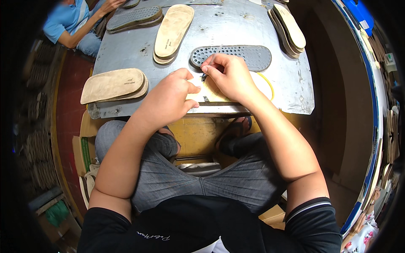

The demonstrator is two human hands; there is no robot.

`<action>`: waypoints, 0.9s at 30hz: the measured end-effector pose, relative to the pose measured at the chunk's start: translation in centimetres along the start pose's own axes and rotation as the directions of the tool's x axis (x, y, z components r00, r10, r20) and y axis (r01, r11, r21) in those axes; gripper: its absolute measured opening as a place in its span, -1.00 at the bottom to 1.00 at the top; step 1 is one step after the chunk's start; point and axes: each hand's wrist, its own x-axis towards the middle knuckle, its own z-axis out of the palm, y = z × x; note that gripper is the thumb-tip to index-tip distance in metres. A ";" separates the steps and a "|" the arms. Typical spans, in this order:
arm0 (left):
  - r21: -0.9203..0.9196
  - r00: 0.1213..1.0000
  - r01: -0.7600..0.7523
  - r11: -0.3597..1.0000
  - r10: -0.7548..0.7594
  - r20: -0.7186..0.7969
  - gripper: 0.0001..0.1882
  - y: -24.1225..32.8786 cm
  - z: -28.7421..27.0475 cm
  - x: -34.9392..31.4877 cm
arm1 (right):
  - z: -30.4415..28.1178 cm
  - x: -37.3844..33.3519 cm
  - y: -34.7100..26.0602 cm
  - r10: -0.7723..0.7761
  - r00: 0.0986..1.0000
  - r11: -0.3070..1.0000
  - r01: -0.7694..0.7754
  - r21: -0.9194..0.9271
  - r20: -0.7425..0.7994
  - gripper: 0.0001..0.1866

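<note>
and here we are at the grey metal table, where the right hand hangs over the pale insole, thumb and forefinger closed in a pinch around a small dark piece (what exactly it is, too tiny to tell). the left hand comes in from the other side, thumb and forefinger spread apart, the gap between them bare, its tips close to the insole's left part; whether they touch it, i cannot tell. that pale insole lies right at the near edge of the table, partly hidden by both hands, with a yellow curved strip along its right end and a small dark mark on its near side!

just beyond the right hand lies a dark dimpled sole, lengthwise across the table. over on the left, a beige stack of insoles sits near the edge, while a tall beige pair points away up the middle and another grey dimpled sole rests just left of it. far right, more layered insoles lean at a slant, and at the upper left a co-worker in a light blue shirt sits by the table's corner, one hand raised near it
</note>
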 end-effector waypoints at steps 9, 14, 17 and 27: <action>0.016 1.000 -0.019 1.000 0.019 -0.002 -0.56 -0.1 0.0 0.0 | 0.0 -0.2 -0.2 -0.006 1.000 1.000 0.006 0.003 0.010 -0.83; 0.007 1.000 0.002 1.000 -0.002 0.011 -0.55 0.0 -0.1 0.0 | 0.2 -0.3 0.0 -0.009 1.000 1.000 0.009 0.014 -0.005 -0.83; 0.016 1.000 -0.001 1.000 0.001 0.009 -0.54 0.0 -0.1 0.0 | 0.1 -0.3 -0.2 0.000 1.000 1.000 0.000 -0.004 0.004 -0.83; 0.010 1.000 -0.021 1.000 0.021 -0.019 -0.55 -0.4 0.1 -0.2 | -2.4 -1.8 -2.3 0.094 0.994 0.991 -0.098 0.091 0.056 -0.84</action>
